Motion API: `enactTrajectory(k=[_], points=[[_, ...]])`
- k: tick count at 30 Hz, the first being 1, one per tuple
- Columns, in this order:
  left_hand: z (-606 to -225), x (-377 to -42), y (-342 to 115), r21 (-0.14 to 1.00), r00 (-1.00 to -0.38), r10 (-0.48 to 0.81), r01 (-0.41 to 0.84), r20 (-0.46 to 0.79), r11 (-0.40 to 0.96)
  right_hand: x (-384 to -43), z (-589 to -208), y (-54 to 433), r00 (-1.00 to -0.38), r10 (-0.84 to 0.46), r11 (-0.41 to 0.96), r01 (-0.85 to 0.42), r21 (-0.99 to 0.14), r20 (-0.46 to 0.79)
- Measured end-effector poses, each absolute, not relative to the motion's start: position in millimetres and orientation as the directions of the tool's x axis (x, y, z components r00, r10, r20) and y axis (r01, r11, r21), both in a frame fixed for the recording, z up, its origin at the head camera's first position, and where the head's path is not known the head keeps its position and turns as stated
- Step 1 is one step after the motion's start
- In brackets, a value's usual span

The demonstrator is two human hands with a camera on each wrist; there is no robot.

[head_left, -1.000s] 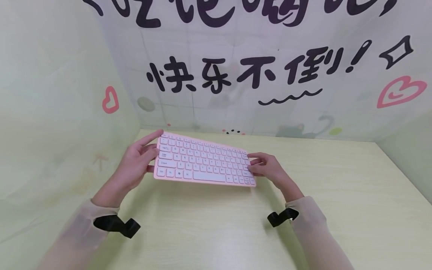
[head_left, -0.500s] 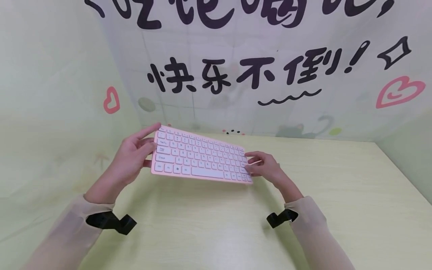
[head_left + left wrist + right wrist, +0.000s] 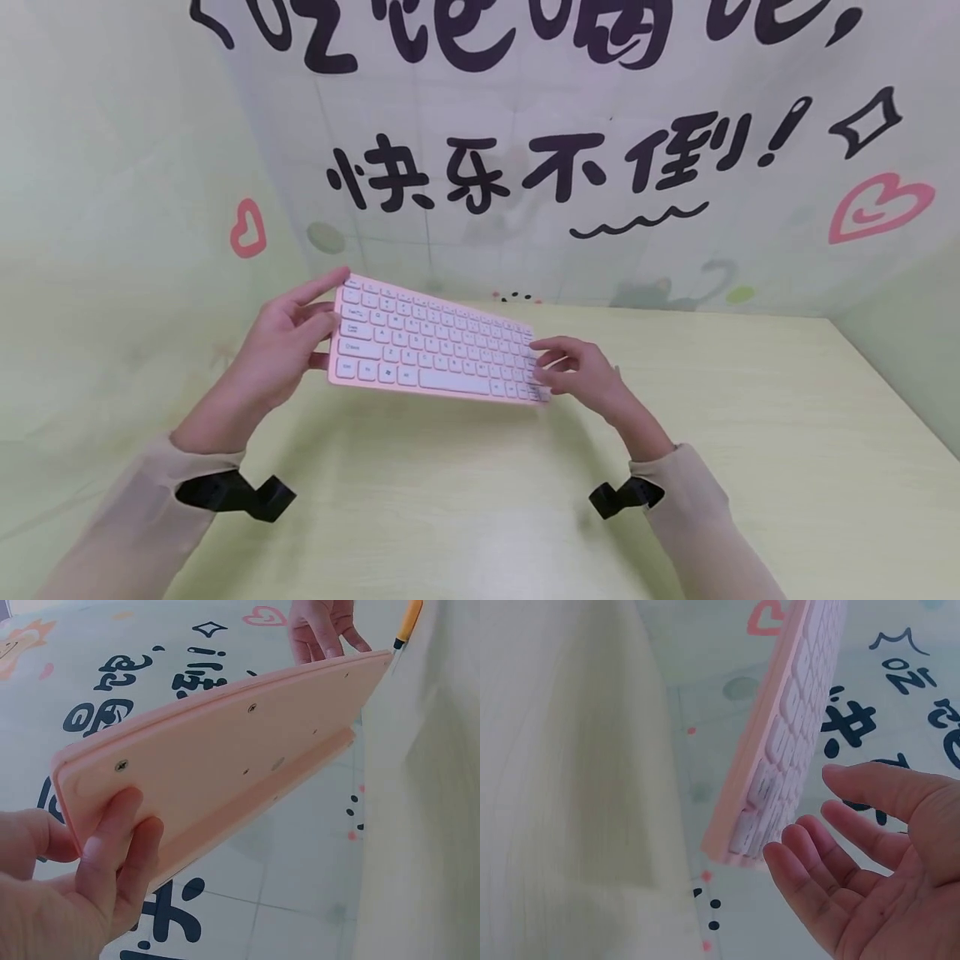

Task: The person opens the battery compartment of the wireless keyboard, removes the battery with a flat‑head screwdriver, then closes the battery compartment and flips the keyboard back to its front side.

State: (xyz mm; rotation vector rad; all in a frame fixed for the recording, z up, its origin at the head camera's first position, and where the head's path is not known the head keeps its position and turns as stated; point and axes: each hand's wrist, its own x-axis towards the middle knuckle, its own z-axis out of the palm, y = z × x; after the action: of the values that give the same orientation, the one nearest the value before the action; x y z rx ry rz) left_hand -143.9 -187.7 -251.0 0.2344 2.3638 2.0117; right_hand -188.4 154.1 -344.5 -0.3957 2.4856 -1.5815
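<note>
Head view: the keyboard is held up off the table, its keys facing the camera and its left end higher than its right. The left hand grips that left end. Its index finger reaches to the upper corner, its thumb lies at the side edge, and another finger passes behind the board. The left wrist view shows the far face of this hold: two fingers lie against the pink underside, near a screw, with the board's edge between them and the thumb. A raised ridge runs along one long side of the underside.

The right hand is at the opposite end, on the key side, its fingertips overlapping the last columns of keys in the head view. The right wrist view shows these fingers spread and loosely bent, not closed round anything. The keyboard's end corner is just beside the nearest fingertip; whether they touch, I cannot tell.

Near the far end of the keyboard in the left wrist view is an orange handle. A backdrop with black lettering and pink hearts stands behind the table. Both sleeves are pale, with a black mount at each wrist.
</note>
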Motion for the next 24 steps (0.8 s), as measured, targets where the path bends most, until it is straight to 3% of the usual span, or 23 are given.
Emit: enactTrajectory(k=[14,24], points=[[-245.2,-139.8,-184.7,0.985,-0.993,0.108,0.063,0.046,0.163,-158.6,-325.8,115.1,-0.882,-0.458,0.292,-0.267,-0.918,0.111],[-242.7,-135.4,-181.7,0.990,-0.994,0.108,0.049,0.034,0.131,-143.6,-318.7,94.0,-0.852,-0.488,0.261,-0.352,-0.899,0.192]])
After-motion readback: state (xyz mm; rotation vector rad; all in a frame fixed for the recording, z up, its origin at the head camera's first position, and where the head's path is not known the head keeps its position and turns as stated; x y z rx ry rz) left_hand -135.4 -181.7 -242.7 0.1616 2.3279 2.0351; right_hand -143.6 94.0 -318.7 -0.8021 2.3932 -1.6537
